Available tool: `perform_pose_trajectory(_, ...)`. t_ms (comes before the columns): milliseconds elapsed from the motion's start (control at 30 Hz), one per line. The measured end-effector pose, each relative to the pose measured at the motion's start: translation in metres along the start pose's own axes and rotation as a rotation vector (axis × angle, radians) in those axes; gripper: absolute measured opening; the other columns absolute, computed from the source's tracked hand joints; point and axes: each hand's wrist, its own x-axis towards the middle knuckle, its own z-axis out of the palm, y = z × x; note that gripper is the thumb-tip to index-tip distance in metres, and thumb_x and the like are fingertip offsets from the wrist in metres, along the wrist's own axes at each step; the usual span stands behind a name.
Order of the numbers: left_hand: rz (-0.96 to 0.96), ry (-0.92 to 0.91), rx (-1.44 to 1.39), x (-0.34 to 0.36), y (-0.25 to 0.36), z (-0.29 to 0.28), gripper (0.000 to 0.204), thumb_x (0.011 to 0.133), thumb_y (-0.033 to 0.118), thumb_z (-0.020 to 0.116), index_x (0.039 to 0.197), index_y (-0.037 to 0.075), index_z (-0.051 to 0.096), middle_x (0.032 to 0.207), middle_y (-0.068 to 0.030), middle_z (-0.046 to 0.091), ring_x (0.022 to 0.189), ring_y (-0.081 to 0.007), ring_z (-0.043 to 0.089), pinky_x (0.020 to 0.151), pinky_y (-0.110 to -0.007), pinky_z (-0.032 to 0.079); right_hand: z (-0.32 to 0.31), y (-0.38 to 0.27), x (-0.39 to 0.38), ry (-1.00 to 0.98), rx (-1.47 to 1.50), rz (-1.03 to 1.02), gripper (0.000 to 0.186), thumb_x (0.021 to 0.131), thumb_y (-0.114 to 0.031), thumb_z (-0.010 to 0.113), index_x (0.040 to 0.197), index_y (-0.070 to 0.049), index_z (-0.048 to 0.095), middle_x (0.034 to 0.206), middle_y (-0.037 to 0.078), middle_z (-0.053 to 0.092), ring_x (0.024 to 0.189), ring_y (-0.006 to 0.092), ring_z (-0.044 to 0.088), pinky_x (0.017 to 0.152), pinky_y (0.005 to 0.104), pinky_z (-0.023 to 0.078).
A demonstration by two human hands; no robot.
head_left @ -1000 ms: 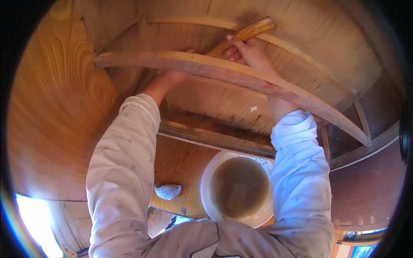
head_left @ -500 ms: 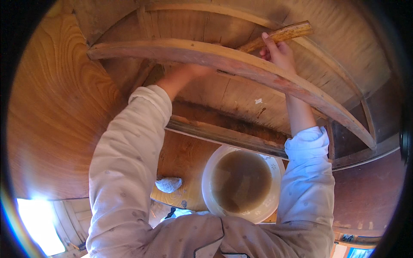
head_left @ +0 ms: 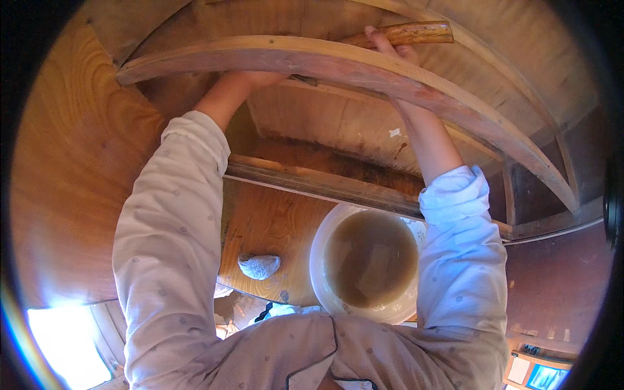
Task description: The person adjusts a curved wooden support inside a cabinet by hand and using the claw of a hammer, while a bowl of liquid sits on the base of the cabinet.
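My right hand (head_left: pixel 395 51) is closed around a brown, glossy wooden stick (head_left: pixel 421 32), with the thumb across its near face. The left part of this stick passes out of sight behind a curved wooden rail (head_left: pixel 279 55). My left hand (head_left: pixel 250 79) reaches under the same rail, farther left; its fingers are hidden. A small dark piece (head_left: pixel 303 79) shows below the rail beside that hand, and I cannot make out what it is. Both arms reach into an open wooden frame.
A white basin (head_left: pixel 317 260) of murky brown water stands below, between my forearms. Left of it, a grey wadded cloth (head_left: pixel 259 266) lies on a wooden surface (head_left: pixel 279 224). A dark-edged wooden ledge (head_left: pixel 325 185) crosses in front. Wood-grain panelling (head_left: pixel 71 195) rises at left.
The stick has turned closer to level, and its right end has shifted left. Both hands have moved left and slightly up in the picture. The whole view has also shifted a little.
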Motion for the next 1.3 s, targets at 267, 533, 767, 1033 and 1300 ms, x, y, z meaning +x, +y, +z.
perform_pose_trajectory(267, 0.009, 0.019, -0.047, -0.001, 0.026, -0.003, 0.043, 0.095, 0.027, 0.045, 0.131, 0.003, 0.040, 0.131, -0.0101, 0.047, 0.118, -0.0203, 0.046, 0.104, -0.033, 0.033, -0.045, 0.055, 0.030, -0.079, -0.040, -0.201, 0.051, 0.077, -0.037, 0.070, 0.106, 0.000, 0.050, 0.087, 0.017, 0.065, 0.072, 0.0236, 0.065, 0.055, 0.0344, 0.054)
perform_pose_trajectory(533, -0.023, 0.100, 0.069, -0.002, -0.001, 0.016, 0.045, 0.096, 0.029, 0.043, 0.132, 0.003, 0.039, 0.132, -0.0118, 0.046, 0.119, -0.0223, 0.045, 0.104, -0.034, 0.033, -0.024, 0.005, 0.020, -0.153, 0.200, 0.240, 0.049, 0.079, -0.037, 0.066, 0.113, -0.006, 0.048, 0.091, 0.016, 0.061, 0.079, 0.0243, 0.062, 0.062, 0.0398, 0.055)
perform_pose_trajectory(767, 0.023, 0.139, -0.049, 0.007, -0.027, 0.040, 0.048, 0.097, 0.033, 0.037, 0.134, 0.002, 0.035, 0.135, -0.0146, 0.043, 0.120, -0.0261, 0.044, 0.105, -0.037, 0.032, -0.038, 0.006, 0.022, -0.136, 0.111, 0.212, 0.046, 0.077, -0.040, 0.068, 0.105, -0.009, 0.051, 0.076, 0.009, 0.060, 0.061, 0.0183, 0.059, 0.053, 0.0350, 0.051)
perform_pose_trajectory(1033, 0.016, 0.128, -0.161, 0.008, 0.004, 0.034, 0.048, 0.096, 0.036, 0.034, 0.132, 0.004, 0.036, 0.131, -0.0151, 0.045, 0.118, -0.0284, 0.045, 0.104, -0.042, 0.033, -0.038, 0.000, 0.013, 0.035, 0.108, 0.190, 0.045, 0.076, -0.046, 0.069, 0.095, -0.009, 0.052, 0.064, 0.003, 0.053, 0.048, 0.0119, 0.048, 0.045, 0.0282, 0.044)
perform_pose_trajectory(1300, 0.111, 0.091, 0.387, 0.009, 0.017, 0.015, 0.031, 0.088, 0.028, 0.050, 0.115, 0.014, 0.056, 0.118, -0.0114, 0.056, 0.115, -0.0268, 0.047, 0.100, -0.036, 0.036, -0.020, -0.009, 0.011, 0.068, -0.024, 0.071, 0.042, 0.079, -0.041, 0.069, 0.081, -0.001, 0.058, 0.062, 0.006, 0.057, 0.049, 0.0113, 0.054, 0.042, 0.0253, 0.044)
